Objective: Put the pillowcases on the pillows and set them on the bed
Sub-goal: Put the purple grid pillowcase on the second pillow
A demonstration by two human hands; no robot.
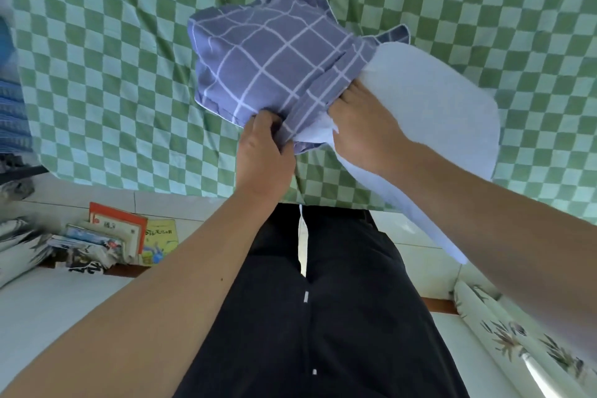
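left hand [263, 152] grip pinches the open hem of the pillowcase [268, 64], thumb on top, fingers curled under the fabric edge. right hand [361, 129] sits just right of that grip, fingers curled onto the pillow [433, 107] right at the case mouth, fingertips tucked under the hem so cannot tell how far in they go. the two hands are near each other, not touching.

pillowcase: blue-grey with white grid lines, bunched up and away from the left grip, one corner sticking up at the far end, another flap poking out beyond the right grip. only the near end of the pillow is inside the case; most of it is out.

pillow: white, bulges out right of the right grip and trails down toward the person under the right forearm, past the bed edge. cannot tell if it rests on the bed or is held off it.

bed [97, 74] under both grips, green-and-white checked sheet, wrinkled. person stands at its near edge in dark trousers [323, 300].

floor: pale tiles. pile of books and magazines [113, 239] well below and left of the left grip. floral-print fabric roll [504, 333] low on the right, well apart from the hands.
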